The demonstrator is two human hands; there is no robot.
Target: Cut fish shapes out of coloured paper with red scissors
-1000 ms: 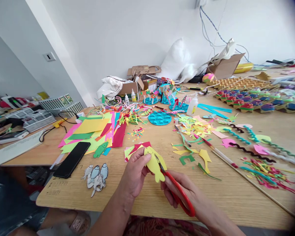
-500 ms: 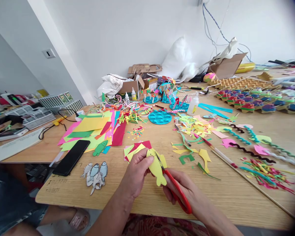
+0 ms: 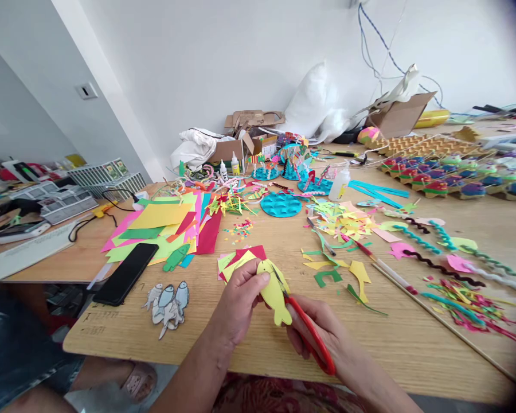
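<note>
Between thumb and fingers, my left hand [image 3: 241,292] pinches a yellow-green paper fish [image 3: 274,297] with its head up and tail down. My right hand [image 3: 316,327] grips a pair of red-handled scissors [image 3: 311,337]. The blades lie along the right edge of the fish, where a strip of the same paper stands off. Just behind my left hand, small sheets of coloured paper [image 3: 254,252] are stacked on the table. Several cut-out grey and blue fish [image 3: 168,307] lie to the left, and a green paper fish [image 3: 176,258] rests farther back.
A black phone [image 3: 126,274] lies at the left, before a heap of coloured paper [image 3: 155,218]. Paper scraps [image 3: 339,221], a brush [image 3: 382,267] and a thin wooden stick [image 3: 447,324] lie to the right. A blue scalloped disc [image 3: 281,204] and glue bottle [image 3: 339,184] stand behind.
The strip of paper beside the fish has shifted slightly against the blades. Both hands stay almost in place, and the view has moved a little.
</note>
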